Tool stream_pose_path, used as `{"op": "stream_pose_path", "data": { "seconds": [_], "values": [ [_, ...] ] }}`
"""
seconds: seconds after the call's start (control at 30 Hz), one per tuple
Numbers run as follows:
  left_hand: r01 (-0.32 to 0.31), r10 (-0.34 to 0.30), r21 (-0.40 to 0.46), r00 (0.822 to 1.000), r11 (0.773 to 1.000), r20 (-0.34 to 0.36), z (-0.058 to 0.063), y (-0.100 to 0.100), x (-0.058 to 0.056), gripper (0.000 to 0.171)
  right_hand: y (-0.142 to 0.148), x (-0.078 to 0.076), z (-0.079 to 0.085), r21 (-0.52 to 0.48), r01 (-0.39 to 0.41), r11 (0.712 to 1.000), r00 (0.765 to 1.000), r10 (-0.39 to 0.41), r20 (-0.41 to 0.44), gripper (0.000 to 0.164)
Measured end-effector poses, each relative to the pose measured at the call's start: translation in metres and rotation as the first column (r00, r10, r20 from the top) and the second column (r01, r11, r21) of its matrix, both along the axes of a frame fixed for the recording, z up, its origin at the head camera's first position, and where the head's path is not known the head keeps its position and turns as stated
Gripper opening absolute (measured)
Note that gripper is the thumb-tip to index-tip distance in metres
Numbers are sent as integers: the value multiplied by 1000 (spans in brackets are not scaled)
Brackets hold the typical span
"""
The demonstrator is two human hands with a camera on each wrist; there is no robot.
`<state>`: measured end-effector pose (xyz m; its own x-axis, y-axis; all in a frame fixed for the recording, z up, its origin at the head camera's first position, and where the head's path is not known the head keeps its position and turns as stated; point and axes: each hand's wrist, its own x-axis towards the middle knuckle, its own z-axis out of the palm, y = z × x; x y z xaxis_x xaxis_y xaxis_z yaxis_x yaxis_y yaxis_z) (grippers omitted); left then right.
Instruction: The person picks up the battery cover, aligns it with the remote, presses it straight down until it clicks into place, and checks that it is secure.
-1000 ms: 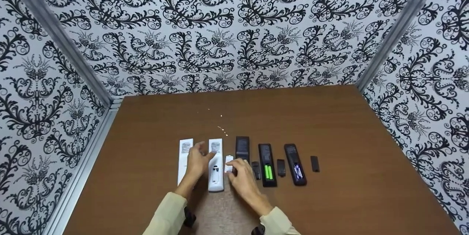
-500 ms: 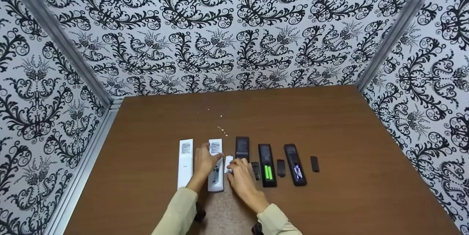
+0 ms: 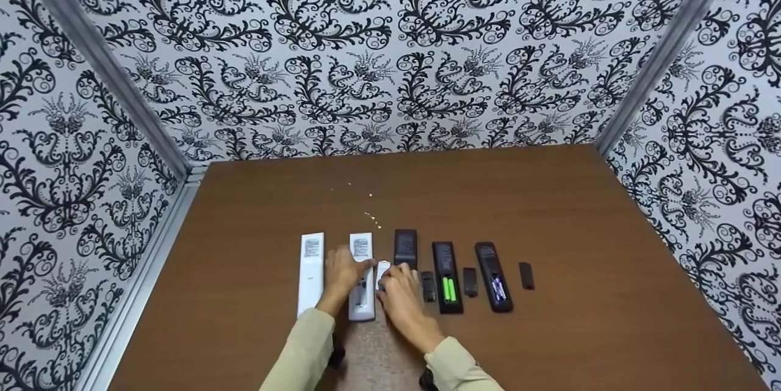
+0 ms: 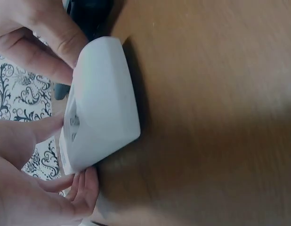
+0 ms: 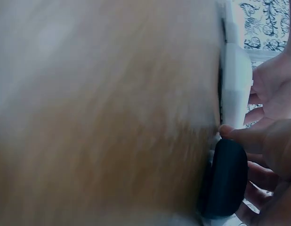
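My left hand (image 3: 343,269) grips a white remote control (image 3: 361,312), its thumb over the back and its fingers at the far-left side. The remote lies back up with its battery compartment uncovered; the left wrist view shows the white end of this remote (image 4: 105,94) close. Just to its right, my right hand (image 3: 403,293) bends its fingers over a small white battery cover (image 3: 384,267) on the table. The fingertips partly hide that cover, and I cannot tell whether they pinch it. In the right wrist view, the right thumb (image 5: 237,134) is beside the white remote.
Another white remote (image 3: 310,275) lies at far left. To the right are a black remote (image 3: 406,244), one with green batteries (image 3: 449,289) and one with purple batteries (image 3: 498,287). Black covers (image 3: 428,287) lie beside them. White crumbs (image 3: 373,218) dot the table (image 3: 488,196).
My left hand has moved right, from between the two white remotes onto the second one, and now grips it. The right hand has stayed over the white cover with its fingers slightly more bent.
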<state>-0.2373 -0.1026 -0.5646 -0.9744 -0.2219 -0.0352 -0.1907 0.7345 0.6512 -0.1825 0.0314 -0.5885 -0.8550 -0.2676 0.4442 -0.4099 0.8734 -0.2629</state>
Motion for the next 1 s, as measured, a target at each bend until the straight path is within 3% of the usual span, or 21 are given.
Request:
{"op": "stream_pose_path", "data": {
  "seconds": [0.17, 0.33, 0.43, 0.6, 0.77, 1.0],
  "values": [
    [45, -45, 34, 999, 998, 14, -1, -5, -3, 40, -1, 0, 2, 7, 18, 1000, 999, -18, 35, 10],
    [27, -37, 136, 997, 990, 69, -1, -9, -6, 50, -1, -1, 5, 6, 24, 1000, 998, -24, 65, 8],
    [22, -40, 184, 995, 983, 92, -1, -11, -7, 45, -2, -1, 5, 8, 28, 1000, 997, -28, 73, 6],
    [7, -30, 308, 997, 951, 69, -5, -17, -6, 33, -3, -1, 7, 7, 39, 999, 993, -39, 112, 4],
    [-61, 12, 418, 993, 906, 118, -5, -23, -6, 45, -4, -1, 10, -9, 38, 999, 991, -37, 129, 4],
    [-65, 2, 451, 990, 890, 139, -5, -28, -8, 49, -5, 1, 14, -88, 45, 995, 994, -36, 104, 6]
  ]
}}
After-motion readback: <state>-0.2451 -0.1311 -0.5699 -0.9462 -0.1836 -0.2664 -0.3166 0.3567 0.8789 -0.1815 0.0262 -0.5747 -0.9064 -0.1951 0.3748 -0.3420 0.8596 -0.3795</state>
